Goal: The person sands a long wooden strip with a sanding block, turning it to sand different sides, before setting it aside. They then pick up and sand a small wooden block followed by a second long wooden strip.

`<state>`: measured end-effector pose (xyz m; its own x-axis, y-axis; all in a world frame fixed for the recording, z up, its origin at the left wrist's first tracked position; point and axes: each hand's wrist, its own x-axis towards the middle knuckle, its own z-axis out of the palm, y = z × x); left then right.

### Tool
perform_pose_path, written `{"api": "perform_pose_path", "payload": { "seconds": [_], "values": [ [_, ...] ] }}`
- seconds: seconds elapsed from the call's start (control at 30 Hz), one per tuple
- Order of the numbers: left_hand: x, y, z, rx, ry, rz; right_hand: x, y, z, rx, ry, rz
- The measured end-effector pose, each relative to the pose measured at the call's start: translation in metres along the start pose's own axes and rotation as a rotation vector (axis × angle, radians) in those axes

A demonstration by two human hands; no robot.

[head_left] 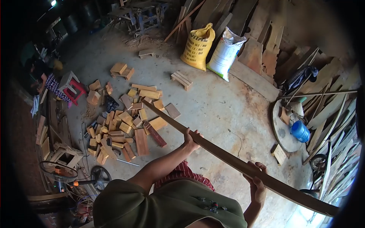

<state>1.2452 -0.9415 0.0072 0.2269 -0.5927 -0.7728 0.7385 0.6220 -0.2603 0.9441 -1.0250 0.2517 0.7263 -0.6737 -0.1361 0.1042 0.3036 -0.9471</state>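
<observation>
A long, narrow wooden board (pixel 224 155) runs diagonally in front of my body, from the pile of wood blocks at the upper left to the lower right edge of the view. My left hand (pixel 192 140) grips it near its middle, with the fingers around its edge. Further along toward the lower right, my right hand (pixel 257 180) holds the same board, thumb and fingers on either side of it. The far end of the board overlaps the heap of cut wood blocks (pixel 142 142) on the floor.
A yellow sack (pixel 197 47) and a white sack (pixel 225 54) stand against leaning planks (pixel 262 49). To the right are a blue water jug (pixel 300 131) and stacked wood strips (pixel 342 152). A fan (pixel 59 171) sits at lower left, a red stool (pixel 73 93) above. Another person (pixel 47 81) is at far left.
</observation>
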Motion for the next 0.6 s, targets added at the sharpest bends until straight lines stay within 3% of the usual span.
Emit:
{"api": "perform_pose_path", "payload": {
  "seconds": [0.2,0.3,0.37,0.47,0.6],
  "values": [
    [0.064,0.022,0.145,0.087,-0.047,0.180,0.122,-0.007,0.033,-0.157,-0.060,-0.120],
    [0.086,0.032,0.202,0.182,0.007,0.101,0.177,-0.001,0.040,-0.380,0.021,-0.032],
    [0.133,0.045,0.227,0.379,-0.048,0.097,0.223,0.013,0.039,-0.334,0.012,0.036],
    [0.172,0.060,0.275,0.432,0.042,0.159,0.291,0.004,0.058,-0.312,-0.022,0.058],
    [0.213,0.086,0.351,0.414,0.017,0.186,0.406,-0.014,0.059,-0.340,-0.183,0.023]
  ]
}}
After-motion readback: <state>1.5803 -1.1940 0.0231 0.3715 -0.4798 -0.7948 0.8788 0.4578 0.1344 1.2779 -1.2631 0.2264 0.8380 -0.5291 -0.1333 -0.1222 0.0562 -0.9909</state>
